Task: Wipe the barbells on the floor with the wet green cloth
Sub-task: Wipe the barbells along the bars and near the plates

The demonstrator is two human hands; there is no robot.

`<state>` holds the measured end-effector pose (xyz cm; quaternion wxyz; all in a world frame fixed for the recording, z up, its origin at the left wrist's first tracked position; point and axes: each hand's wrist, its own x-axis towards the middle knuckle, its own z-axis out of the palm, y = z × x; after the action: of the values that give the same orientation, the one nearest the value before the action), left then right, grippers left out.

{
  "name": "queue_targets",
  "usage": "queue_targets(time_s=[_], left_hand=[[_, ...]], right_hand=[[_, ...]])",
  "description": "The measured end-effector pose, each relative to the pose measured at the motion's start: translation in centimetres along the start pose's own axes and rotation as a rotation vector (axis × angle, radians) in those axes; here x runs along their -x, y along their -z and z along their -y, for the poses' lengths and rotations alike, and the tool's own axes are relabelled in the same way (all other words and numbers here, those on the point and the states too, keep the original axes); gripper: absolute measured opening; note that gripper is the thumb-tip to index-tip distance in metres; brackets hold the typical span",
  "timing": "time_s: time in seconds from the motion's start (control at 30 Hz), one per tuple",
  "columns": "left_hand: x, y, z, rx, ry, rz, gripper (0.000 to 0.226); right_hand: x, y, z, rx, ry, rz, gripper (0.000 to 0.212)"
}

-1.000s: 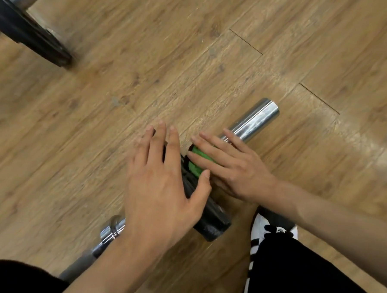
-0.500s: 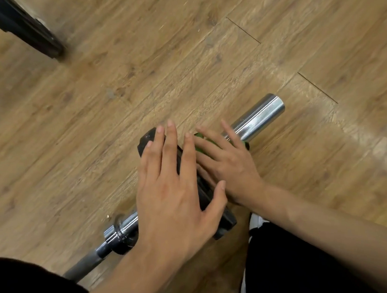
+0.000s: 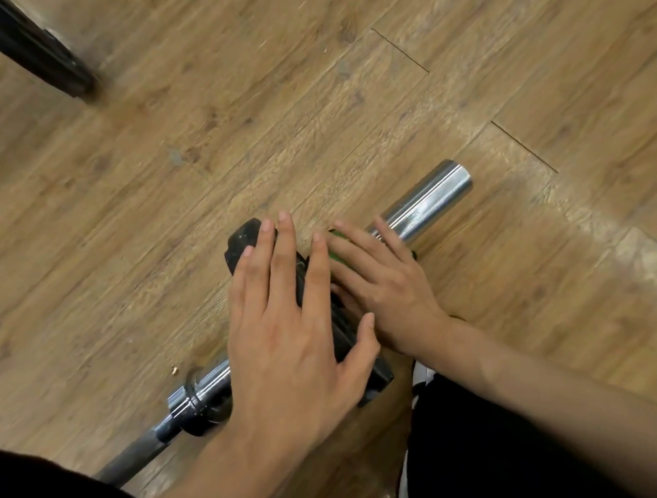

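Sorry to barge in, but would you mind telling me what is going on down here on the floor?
A person crouched on the wooden floor is cleaning a barbell. Their left hand lies flat, fingers straight, on the black weight plate. Their right hand presses the green cloth against the plate's outer side, where the chrome sleeve sticks out. Most of the cloth is hidden under that hand. Another dark plate shows at top left.

The left hand (image 3: 287, 345) and right hand (image 3: 386, 286) are left bare, as are both forearms (image 3: 541, 378). Short, plain nails are seen on the fingers (image 3: 283, 246). Well back from the fingers, black trousers (image 3: 517, 468) and a white shoe (image 3: 422, 375) are worn.
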<state>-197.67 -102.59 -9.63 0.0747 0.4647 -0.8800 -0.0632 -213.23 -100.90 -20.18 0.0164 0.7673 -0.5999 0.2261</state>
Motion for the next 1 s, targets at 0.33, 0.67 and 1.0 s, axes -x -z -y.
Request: queue_targets(time_s=[0.33, 0.67, 1.0], left_hand=[[-1.0, 0.0, 1.0, 0.004, 0.014, -0.021, 0.079], [-2.9, 0.8, 2.8, 0.104, 0.055, 0.008, 0.079], [-4.6, 0.9, 4.3, 0.211, 0.111, 0.005, 0.083]], right_hand=[[-1.7, 2.3, -7.1, 0.182, -0.411, -0.093, 0.042], [-1.7, 1.5, -6.4, 0.199, -0.146, -0.008, 0.048], [-1.9, -1.1, -2.1, 0.115, 0.067, 0.015, 0.049]])
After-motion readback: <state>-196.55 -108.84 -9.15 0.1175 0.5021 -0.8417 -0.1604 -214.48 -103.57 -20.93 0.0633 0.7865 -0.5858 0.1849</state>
